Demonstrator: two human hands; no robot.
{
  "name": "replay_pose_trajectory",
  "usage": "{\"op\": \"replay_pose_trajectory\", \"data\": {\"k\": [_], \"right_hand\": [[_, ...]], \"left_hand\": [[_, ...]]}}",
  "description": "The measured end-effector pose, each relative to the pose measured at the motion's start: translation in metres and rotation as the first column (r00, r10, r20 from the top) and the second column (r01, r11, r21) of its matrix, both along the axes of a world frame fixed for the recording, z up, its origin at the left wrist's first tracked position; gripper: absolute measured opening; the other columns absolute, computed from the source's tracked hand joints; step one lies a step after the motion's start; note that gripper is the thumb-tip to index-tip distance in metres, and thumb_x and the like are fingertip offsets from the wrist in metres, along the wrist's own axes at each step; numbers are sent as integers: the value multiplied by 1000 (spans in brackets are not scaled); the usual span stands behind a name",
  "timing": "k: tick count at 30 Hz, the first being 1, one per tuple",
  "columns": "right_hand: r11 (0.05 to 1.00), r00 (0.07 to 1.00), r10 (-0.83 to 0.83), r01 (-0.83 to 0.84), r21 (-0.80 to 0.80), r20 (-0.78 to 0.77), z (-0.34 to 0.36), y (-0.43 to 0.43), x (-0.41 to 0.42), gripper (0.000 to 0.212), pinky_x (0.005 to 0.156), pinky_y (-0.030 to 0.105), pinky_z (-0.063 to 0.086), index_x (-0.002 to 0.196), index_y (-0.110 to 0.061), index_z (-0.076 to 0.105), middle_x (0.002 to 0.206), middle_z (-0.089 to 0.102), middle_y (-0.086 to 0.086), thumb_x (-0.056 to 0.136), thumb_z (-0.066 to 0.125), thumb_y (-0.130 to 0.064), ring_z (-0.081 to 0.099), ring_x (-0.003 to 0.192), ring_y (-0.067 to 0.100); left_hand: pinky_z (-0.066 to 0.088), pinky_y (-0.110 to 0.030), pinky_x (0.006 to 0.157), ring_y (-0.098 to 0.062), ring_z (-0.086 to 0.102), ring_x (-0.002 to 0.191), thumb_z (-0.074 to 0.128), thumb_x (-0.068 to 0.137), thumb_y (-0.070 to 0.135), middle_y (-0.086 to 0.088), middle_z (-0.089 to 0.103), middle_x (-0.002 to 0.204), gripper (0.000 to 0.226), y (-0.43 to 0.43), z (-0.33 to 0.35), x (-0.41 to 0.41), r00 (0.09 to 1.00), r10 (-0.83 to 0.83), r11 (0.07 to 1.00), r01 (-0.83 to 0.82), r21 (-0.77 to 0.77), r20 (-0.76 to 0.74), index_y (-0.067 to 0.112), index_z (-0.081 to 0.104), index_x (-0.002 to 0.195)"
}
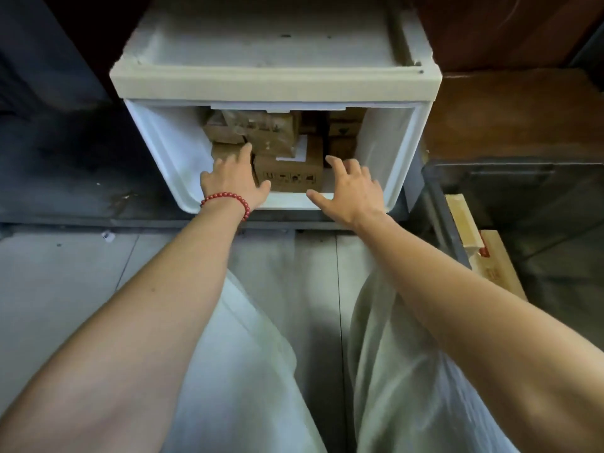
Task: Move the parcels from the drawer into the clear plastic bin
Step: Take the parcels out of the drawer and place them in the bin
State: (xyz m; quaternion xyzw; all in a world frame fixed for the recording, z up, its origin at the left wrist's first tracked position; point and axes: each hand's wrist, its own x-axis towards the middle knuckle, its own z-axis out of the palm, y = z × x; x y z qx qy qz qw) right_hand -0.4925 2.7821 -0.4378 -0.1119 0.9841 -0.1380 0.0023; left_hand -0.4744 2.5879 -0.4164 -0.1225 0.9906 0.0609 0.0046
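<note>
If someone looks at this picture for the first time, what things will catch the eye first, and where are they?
Two bare forearms reach up the middle of the picture into an open white drawer packed with brown cardboard parcels. The left hand, with a red bead bracelet on its wrist, and the right hand spread open on either side of the front parcel. Neither hand grips it yet.

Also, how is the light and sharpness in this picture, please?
Head view: dim surroundings, the white drawer brightest; cardboard parcels at the back in shadow, print unreadable; wide-angle bending stretches both forearms; left hand and right hand fairly sharp.
</note>
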Motion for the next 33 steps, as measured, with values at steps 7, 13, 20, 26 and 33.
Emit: {"op": "replay_pose_trajectory", "data": {"k": [7,13,20,26,33], "right_hand": [[999,999,39,-39,-9,-10,-25,-42,-40,87,103,47,37,151,-20,19,147,32,10,85,50,-67,35,132,31],[998,999,21,-19,-54,37,-40,-58,-65,94,106,47,36,151,-20,17,152,27,13,81,57,-68,32,136,32],[974,994,-22,44,-220,103,-49,-60,-91,99,104,51,38,153,-32,3,155,18,14,81,65,-59,27,139,37],[930,991,27,23,-366,133,-56,-73,-92,96,106,45,37,153,-32,3,157,13,18,84,66,-50,26,141,38],[790,983,-14,123,-601,182,-46,-76,-82,52,93,18,32,147,-19,30,150,33,13,98,49,-20,44,127,24]], "left_hand": [[38,-47,96,-36,38,129,56,87,51,-18,39,142,83,-29,-8,-42,999,-34,972,37,-230,15,13,17,149],[38,-48,101,-39,38,129,55,86,55,-20,36,144,78,-53,-22,-70,999,23,992,-26,-120,-24,10,27,144],[27,-48,112,-38,24,139,59,85,53,-18,23,153,85,-72,-48,-83,995,98,990,-95,108,-29,16,17,149],[31,-23,91,-25,42,130,65,85,40,-3,36,148,80,-71,-58,-90,964,187,869,-73,489,-187,26,20,149],[40,-33,107,-16,46,127,61,90,15,1,45,143,57,-79,-55,-95,953,272,592,-57,804,-132,19,32,139]]}}
